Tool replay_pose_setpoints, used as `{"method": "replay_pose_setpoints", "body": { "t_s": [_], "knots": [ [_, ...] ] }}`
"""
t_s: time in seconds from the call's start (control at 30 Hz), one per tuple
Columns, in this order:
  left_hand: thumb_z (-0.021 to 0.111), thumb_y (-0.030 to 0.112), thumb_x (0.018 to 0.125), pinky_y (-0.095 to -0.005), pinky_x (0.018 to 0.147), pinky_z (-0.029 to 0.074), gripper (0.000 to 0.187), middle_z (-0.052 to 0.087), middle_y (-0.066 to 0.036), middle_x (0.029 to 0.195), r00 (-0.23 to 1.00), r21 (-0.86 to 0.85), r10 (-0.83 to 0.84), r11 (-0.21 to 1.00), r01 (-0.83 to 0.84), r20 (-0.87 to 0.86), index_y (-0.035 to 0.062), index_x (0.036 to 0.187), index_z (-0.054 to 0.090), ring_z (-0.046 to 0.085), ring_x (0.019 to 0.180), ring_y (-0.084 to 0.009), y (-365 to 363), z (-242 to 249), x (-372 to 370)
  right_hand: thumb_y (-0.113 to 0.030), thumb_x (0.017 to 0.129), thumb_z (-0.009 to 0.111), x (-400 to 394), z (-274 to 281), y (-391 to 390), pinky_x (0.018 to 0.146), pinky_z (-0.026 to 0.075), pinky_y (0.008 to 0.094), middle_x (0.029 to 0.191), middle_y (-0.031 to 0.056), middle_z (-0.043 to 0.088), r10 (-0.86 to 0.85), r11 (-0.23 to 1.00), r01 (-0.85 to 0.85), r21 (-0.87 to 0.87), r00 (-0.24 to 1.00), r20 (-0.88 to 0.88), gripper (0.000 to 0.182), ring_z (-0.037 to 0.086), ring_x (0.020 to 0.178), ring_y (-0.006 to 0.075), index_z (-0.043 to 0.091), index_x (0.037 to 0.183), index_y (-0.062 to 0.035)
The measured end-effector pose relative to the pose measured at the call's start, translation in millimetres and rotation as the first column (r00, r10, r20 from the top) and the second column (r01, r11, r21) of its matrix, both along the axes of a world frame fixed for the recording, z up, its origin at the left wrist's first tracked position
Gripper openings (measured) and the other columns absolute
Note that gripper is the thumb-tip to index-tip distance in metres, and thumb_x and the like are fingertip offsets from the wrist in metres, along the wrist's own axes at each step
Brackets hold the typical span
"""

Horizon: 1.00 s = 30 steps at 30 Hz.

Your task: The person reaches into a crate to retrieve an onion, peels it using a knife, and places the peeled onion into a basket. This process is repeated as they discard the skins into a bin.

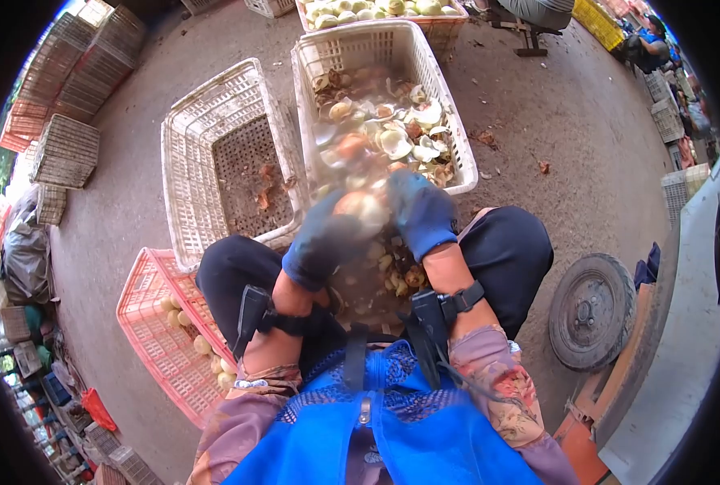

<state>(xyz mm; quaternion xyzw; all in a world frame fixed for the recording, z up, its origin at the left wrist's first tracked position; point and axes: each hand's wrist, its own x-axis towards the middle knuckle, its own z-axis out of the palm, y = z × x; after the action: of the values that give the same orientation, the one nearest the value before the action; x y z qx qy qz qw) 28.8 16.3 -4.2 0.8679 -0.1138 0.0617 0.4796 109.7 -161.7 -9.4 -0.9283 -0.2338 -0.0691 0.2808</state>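
Note:
My left hand [325, 240], in a blue and dark work glove, is closed around an onion [362, 212] above the near end of a white plastic crate [466, 166]. Motion blurs its fingers and part of the onion. Close on the onion's right side, my right hand [421, 212], gloved alike, has its fingers curled; what they hold, if anything, is hidden. Pale onion layers and brown skins [396, 141] lie in the crate beyond my hands, some smeared by motion. More onions [408, 276] show low between my knees.
An off-white crate [183, 174] with a few skins stands left. Below it, a pink crate [145, 303] holds onions. Another onion-filled crate [449, 26] stands ahead. At right are a wheel [591, 311] and a metal panel [667, 347]. Stacked crates [85, 69] stand far left; a person [649, 47] is far right.

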Motion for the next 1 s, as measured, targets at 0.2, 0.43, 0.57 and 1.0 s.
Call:
{"method": "replay_pose_setpoints", "body": {
  "t_s": [0.2,0.43,0.57,1.0],
  "knots": [
    [0.065,0.001,0.079,-0.0287,0.082,0.053,0.03,0.063,-0.013,0.114,0.99,0.166,0.056,0.983,-0.078,0.133,-0.0037,0.108,0.066,0.062,0.097,-0.0164,-2.5,13.2,-2.3,-0.026,0.094,0.057,11.0,-7.3,-7.1,0.074,0.054,0.0436,0.099,0.0181,0.069,-0.138,0.985,0.149,0.086,0.983,-0.123,0.027,0.067,0.085,0.038,0.064,0.112,-0.0071],
    [0.057,-0.008,0.085,-0.0237,0.085,0.052,0.048,0.063,-0.008,0.12,0.986,-0.305,0.16,0.937,-0.169,-0.055,-0.0015,0.132,0.051,0.061,0.099,-0.0127,-2.2,4.8,2.0,-0.025,0.095,0.06,13.5,-9.2,-10.7,0.077,0.055,0.0379,0.105,0.0172,0.07,0.074,0.776,0.348,0.526,0.778,-0.624,0.039,0.07,0.09,0.0311,0.058,0.127,-0.0045],
    [0.057,-0.01,0.084,-0.0227,0.087,0.05,0.052,0.062,-0.007,0.122,0.993,-0.193,0.118,0.974,-0.116,-0.003,-0.0008,0.135,0.049,0.06,0.101,-0.0112,-1.6,1.8,5.8,-0.026,0.098,0.063,-10.3,-5.0,2.0,0.069,0.05,0.0217,0.1,0.0019,0.07,0.418,0.59,0.346,0.729,0.642,-0.643,0.035,0.062,0.082,0.0074,0.064,0.124,-0.0015],
    [0.056,0.007,0.09,-0.0297,0.087,0.054,0.05,0.058,-0.012,0.128,0.969,-0.5,0.182,0.832,-0.241,-0.165,0.0009,0.138,0.046,0.062,0.107,-0.0195,-15.8,-10.2,10.0,-0.003,0.09,0.064,-25.0,-3.2,15.1,0.064,0.043,0.0262,0.074,-0.0018,0.054,0.303,0.525,0.266,0.809,0.829,-0.469,0.011,0.048,0.069,0.0085,0.057,0.081,-0.0004]
  ]
}}
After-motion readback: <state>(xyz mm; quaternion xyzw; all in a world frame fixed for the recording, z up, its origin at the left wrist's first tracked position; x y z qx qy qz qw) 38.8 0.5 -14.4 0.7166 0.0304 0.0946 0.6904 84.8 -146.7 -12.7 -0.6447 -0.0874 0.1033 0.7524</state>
